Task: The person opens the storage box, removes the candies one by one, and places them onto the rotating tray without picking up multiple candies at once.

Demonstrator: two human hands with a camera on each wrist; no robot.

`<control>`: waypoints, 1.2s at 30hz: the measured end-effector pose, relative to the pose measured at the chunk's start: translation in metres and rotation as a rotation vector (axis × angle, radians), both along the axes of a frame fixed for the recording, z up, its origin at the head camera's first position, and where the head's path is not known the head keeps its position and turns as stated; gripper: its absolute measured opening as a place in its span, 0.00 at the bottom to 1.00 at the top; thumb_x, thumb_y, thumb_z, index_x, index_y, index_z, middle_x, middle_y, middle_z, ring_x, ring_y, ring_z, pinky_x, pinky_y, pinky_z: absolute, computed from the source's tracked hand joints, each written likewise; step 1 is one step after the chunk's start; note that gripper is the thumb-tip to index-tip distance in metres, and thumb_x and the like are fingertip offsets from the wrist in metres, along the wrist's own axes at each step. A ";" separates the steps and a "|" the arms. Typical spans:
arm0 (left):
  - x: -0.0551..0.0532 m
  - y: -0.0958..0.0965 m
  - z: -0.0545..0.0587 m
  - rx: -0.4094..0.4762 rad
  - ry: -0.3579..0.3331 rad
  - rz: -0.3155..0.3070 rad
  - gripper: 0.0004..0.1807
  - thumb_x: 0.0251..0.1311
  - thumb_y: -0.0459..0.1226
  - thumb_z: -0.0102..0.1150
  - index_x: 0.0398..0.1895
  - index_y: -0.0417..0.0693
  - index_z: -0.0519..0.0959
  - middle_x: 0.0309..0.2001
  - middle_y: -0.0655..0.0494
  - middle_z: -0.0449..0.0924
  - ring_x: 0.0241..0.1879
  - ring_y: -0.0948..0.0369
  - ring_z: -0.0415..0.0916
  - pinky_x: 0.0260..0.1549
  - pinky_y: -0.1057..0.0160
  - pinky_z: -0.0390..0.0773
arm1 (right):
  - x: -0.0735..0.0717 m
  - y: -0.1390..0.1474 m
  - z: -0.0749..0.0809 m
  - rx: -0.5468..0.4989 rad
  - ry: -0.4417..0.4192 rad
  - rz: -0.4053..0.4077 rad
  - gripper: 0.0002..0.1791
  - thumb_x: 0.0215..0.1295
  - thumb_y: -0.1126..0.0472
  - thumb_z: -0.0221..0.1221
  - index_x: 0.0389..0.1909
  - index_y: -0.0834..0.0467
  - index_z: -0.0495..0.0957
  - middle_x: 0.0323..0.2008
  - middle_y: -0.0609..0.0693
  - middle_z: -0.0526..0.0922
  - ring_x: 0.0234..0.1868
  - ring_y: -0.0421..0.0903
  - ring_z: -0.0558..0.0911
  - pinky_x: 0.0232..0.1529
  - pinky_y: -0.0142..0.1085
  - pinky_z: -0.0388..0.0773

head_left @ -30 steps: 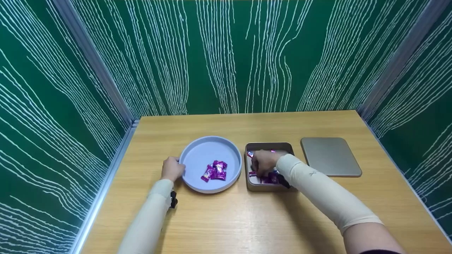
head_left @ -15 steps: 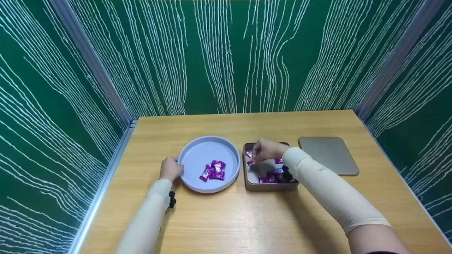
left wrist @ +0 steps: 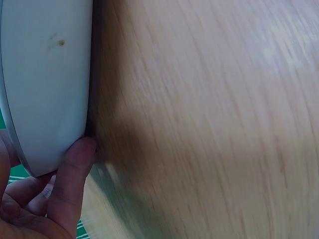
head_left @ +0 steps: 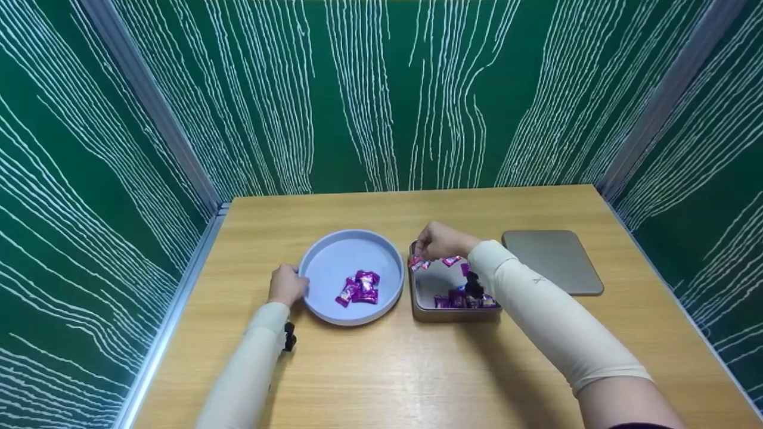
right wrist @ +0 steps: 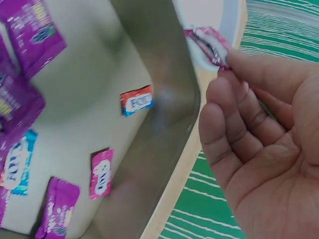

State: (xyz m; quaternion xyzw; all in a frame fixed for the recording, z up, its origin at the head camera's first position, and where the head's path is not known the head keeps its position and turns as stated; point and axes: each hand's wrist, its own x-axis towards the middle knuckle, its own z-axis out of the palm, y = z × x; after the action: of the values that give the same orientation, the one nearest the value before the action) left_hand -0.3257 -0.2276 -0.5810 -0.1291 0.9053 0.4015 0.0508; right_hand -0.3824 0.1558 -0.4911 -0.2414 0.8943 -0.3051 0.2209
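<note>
My left hand [head_left: 288, 285] holds the left rim of a round pale-blue plate [head_left: 334, 262]; its thumb and fingers pinch the side wall in the left wrist view. Several purple-wrapped candies [head_left: 360, 289] lie in a small heap on that plate. My right hand [head_left: 446, 240] is over the back left corner of a rectangular metal tin [head_left: 456, 316]. Between thumb and fingertips it pinches a pink-wrapped candy [right wrist: 209, 45], at the height of the tin's rim. Inside the tin lie purple candies [right wrist: 37, 37], a red and blue one [right wrist: 136, 100] and a pink one [right wrist: 101, 174].
A flat metal lid [head_left: 553, 262] lies on the wooden table [head_left: 369, 381] to the right of the tin. Plate and tin stand side by side with a narrow gap. Green panels with white streaks [head_left: 357, 95] wall the table at the back and sides.
My right hand has risen from inside the tin to its back left corner, with the pink candy now pinched in its fingertips. The left hand and the plate have stayed put.
</note>
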 end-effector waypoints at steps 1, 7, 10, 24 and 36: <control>0.000 0.000 0.000 -0.001 0.001 0.003 0.21 0.66 0.28 0.58 0.61 0.27 0.83 0.54 0.29 0.87 0.45 0.45 0.91 0.36 0.59 0.93 | 0.000 -0.003 0.001 0.001 0.002 -0.008 0.08 0.63 0.74 0.64 0.37 0.63 0.90 0.29 0.51 0.89 0.28 0.40 0.79 0.29 0.29 0.76; 0.000 0.001 0.001 -0.008 0.010 0.001 0.18 0.66 0.28 0.58 0.56 0.27 0.85 0.50 0.31 0.89 0.42 0.47 0.90 0.36 0.59 0.93 | 0.002 -0.023 0.002 -0.024 -0.013 -0.023 0.07 0.66 0.72 0.65 0.38 0.62 0.91 0.33 0.53 0.92 0.30 0.41 0.81 0.32 0.31 0.81; 0.000 0.001 0.001 -0.007 0.017 -0.001 0.19 0.66 0.28 0.58 0.56 0.26 0.85 0.49 0.31 0.89 0.41 0.48 0.90 0.35 0.59 0.93 | 0.004 -0.035 -0.003 -0.047 -0.021 -0.018 0.07 0.67 0.71 0.65 0.40 0.63 0.91 0.34 0.53 0.92 0.30 0.40 0.82 0.33 0.30 0.82; 0.000 0.000 0.000 -0.051 0.034 -0.007 0.20 0.64 0.29 0.57 0.56 0.30 0.87 0.51 0.33 0.89 0.41 0.53 0.85 0.38 0.58 0.93 | 0.020 -0.079 -0.028 -0.118 -0.018 -0.053 0.07 0.68 0.72 0.64 0.39 0.64 0.90 0.32 0.52 0.90 0.31 0.39 0.83 0.34 0.29 0.82; 0.000 -0.001 -0.001 0.009 0.011 0.004 0.20 0.65 0.27 0.57 0.58 0.27 0.84 0.50 0.30 0.89 0.40 0.50 0.89 0.35 0.59 0.93 | 0.034 -0.105 -0.042 -0.180 0.013 -0.063 0.04 0.64 0.74 0.66 0.36 0.68 0.90 0.24 0.47 0.86 0.25 0.36 0.78 0.28 0.25 0.76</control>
State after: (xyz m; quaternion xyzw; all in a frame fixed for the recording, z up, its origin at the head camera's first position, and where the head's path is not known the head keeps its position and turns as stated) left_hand -0.3254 -0.2286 -0.5820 -0.1287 0.9035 0.4062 0.0457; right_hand -0.3485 0.0511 -0.5332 -0.2339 0.8719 -0.3895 0.1828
